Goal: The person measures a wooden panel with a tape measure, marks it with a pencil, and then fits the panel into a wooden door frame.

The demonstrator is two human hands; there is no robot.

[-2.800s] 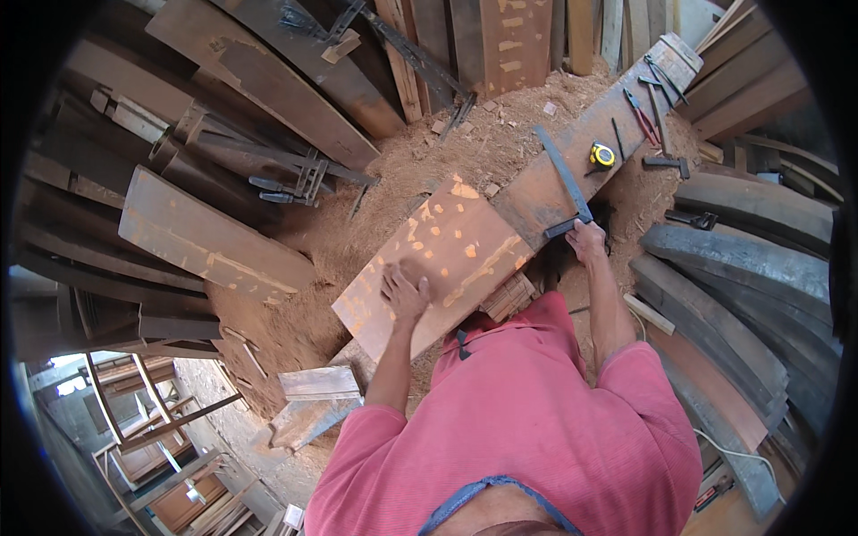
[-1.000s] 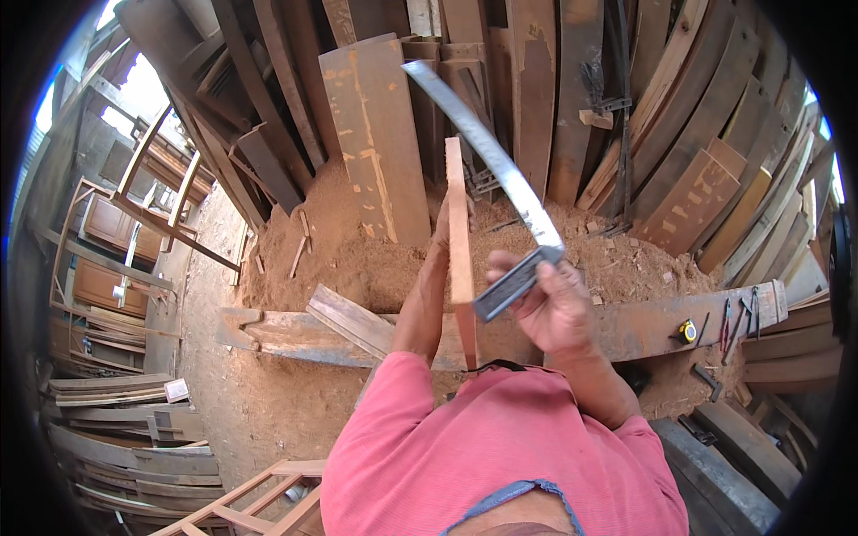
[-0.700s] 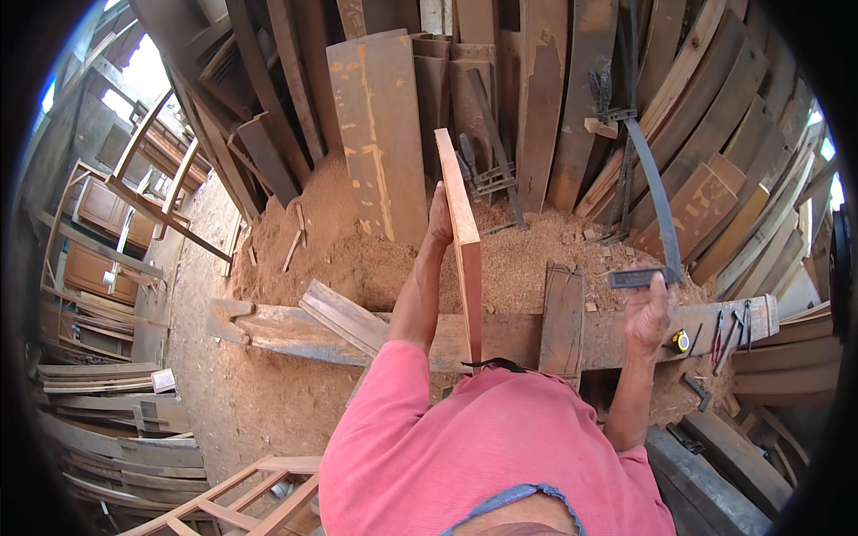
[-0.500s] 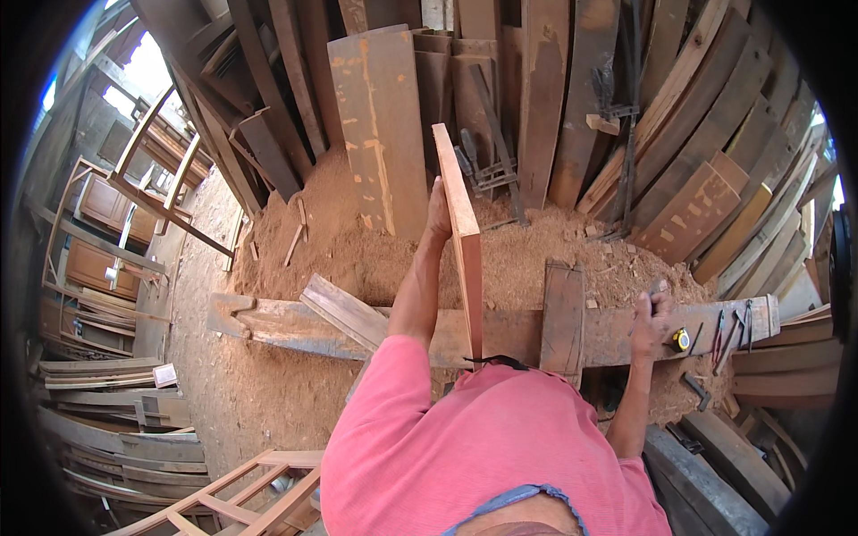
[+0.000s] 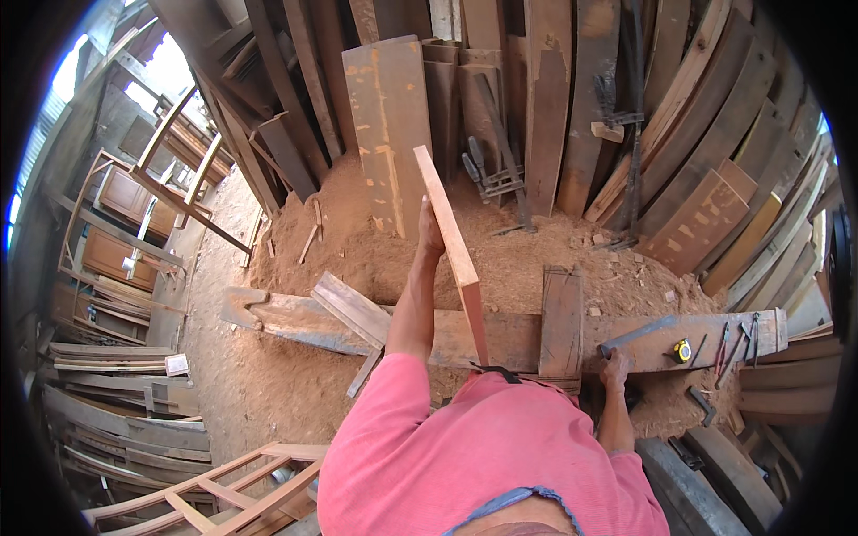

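My left hand (image 5: 431, 229) is closed on a reddish wooden board (image 5: 454, 234). The board stands on edge, tilted, its near end against the front of my pink shirt. My right hand (image 5: 615, 368) is closed at the near-left end of a dark grey bar (image 5: 640, 333), which slants above the right part of the long plank bench (image 5: 447, 335). The bar's exact kind is unclear, and my fingers partly hide its end. To its right on the bench lie a yellow tape measure (image 5: 682, 350), red-handled pliers (image 5: 721, 350) and other slim tools.
A short wide board (image 5: 560, 322) crosses the bench, and a loose plank (image 5: 350, 310) leans over its left part. Sawdust (image 5: 357, 259) covers the floor. Tall boards (image 5: 384, 134) and clamps (image 5: 500, 174) stand behind. A slatted wooden frame (image 5: 206, 491) is near left.
My right hand has moved left and toward me, and the dark bar now shows at length. The board's far end has shifted left and lower, still in my left hand.
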